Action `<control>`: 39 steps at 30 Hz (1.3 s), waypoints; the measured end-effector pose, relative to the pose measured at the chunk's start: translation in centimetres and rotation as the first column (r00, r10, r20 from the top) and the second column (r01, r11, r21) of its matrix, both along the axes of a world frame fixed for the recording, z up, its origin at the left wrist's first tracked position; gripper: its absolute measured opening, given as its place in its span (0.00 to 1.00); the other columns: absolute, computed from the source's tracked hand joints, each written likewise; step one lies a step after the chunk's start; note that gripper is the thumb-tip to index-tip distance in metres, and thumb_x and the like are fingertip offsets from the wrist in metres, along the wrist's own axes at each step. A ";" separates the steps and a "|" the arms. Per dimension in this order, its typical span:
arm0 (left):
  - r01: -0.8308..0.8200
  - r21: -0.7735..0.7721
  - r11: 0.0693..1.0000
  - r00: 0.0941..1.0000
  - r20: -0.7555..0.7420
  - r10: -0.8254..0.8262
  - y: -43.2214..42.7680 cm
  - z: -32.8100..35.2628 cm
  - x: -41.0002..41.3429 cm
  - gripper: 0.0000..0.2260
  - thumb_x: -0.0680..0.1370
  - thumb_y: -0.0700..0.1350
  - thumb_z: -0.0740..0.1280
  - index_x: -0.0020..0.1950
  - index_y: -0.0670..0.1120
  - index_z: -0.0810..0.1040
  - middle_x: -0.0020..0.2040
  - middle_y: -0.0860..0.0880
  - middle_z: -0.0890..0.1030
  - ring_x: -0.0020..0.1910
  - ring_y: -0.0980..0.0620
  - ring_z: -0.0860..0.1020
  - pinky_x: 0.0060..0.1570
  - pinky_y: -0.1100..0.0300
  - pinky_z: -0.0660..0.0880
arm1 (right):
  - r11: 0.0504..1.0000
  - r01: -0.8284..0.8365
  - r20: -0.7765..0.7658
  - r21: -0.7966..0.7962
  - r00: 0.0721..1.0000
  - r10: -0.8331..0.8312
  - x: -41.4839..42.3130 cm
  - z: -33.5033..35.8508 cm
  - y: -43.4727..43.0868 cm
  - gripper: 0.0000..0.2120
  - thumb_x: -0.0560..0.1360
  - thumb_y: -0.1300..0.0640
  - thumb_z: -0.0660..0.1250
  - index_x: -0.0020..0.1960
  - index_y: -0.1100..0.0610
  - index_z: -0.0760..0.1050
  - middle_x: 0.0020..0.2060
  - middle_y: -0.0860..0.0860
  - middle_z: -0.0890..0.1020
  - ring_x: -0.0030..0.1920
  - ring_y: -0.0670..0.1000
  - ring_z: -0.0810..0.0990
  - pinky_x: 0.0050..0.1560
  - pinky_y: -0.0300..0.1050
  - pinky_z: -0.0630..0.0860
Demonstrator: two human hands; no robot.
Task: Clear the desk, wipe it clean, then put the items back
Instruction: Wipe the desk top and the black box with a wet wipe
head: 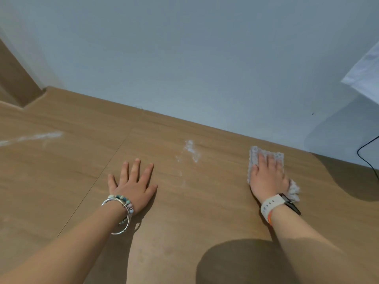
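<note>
Pressing the cloth (255, 153) flat to the desk (184, 212) with the right hand (266, 177), fingers straight, for wiping, and bracing on the left hand (133, 183) (fingers splayed wide).

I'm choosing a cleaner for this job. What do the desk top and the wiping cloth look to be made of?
Desk top: looks like wood-grain laminate or veneer, matte brown, with fine grain lines and a thin seam between panels. Cloth under the right hand: seems soft, pale grey woven or knitted fabric, with bumpy texture and a rumpled edge; fibre unclear.
</note>
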State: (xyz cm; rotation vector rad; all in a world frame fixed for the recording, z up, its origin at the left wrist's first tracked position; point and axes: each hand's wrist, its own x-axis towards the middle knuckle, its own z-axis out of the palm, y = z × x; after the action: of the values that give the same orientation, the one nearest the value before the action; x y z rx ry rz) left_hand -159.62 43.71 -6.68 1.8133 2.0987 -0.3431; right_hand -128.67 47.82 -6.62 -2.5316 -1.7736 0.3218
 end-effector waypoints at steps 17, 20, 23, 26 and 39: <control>0.005 -0.138 0.990 1.000 0.000 -0.005 2.8 0.5 0.1 0.30 0.78 0.65 0.45 0.74 0.60 0.34 0.75 0.54 0.32 0.74 0.45 0.32 0.68 0.33 0.42 | 0.996 -0.079 -0.002 0.051 0.997 0.080 -1.8 -0.4 3.2 0.33 0.72 0.46 0.35 0.75 0.47 0.55 0.74 0.51 0.61 0.74 0.55 0.57 0.69 0.55 0.60; 0.009 -0.148 0.989 1.000 0.005 -0.009 2.8 0.6 0.1 0.30 0.78 0.65 0.46 0.74 0.60 0.33 0.75 0.54 0.31 0.74 0.45 0.32 0.68 0.34 0.41 | 0.764 -0.646 -0.086 0.014 0.760 0.644 -9.2 -0.1 -0.9 0.30 0.74 0.45 0.36 0.76 0.44 0.50 0.76 0.45 0.54 0.76 0.50 0.49 0.73 0.51 0.49; 0.014 -0.164 0.986 1.000 0.003 -0.014 2.9 0.8 0.2 0.30 0.78 0.65 0.46 0.74 0.60 0.33 0.75 0.54 0.31 0.74 0.45 0.32 0.68 0.34 0.41 | 0.783 -0.622 -0.014 -0.006 0.783 0.622 -7.4 -0.2 0.5 0.26 0.78 0.47 0.41 0.76 0.43 0.49 0.76 0.45 0.54 0.76 0.50 0.52 0.72 0.51 0.53; 0.016 -0.164 0.986 1.000 -0.006 -0.017 3.0 0.9 0.2 0.30 0.78 0.65 0.45 0.74 0.60 0.33 0.75 0.54 0.31 0.74 0.45 0.32 0.68 0.33 0.41 | 0.992 -0.118 0.005 0.040 0.993 0.118 -1.7 -0.8 4.9 0.26 0.78 0.47 0.42 0.76 0.46 0.53 0.75 0.48 0.58 0.75 0.52 0.55 0.69 0.56 0.60; 0.031 -0.179 0.983 0.999 -0.003 -0.032 2.9 1.0 0.0 0.31 0.78 0.65 0.47 0.74 0.59 0.33 0.74 0.53 0.30 0.73 0.44 0.31 0.68 0.33 0.41 | 0.971 -0.235 -0.040 0.037 0.971 0.236 -3.7 -0.8 6.4 0.23 0.81 0.48 0.48 0.76 0.45 0.53 0.75 0.48 0.57 0.75 0.52 0.53 0.70 0.55 0.58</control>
State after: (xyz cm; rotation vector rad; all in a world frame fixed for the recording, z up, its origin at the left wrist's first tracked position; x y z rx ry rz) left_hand -159.61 46.63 -5.68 1.7439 1.9753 -0.5283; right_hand -132.40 54.24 -7.39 -2.2760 -2.0475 0.3509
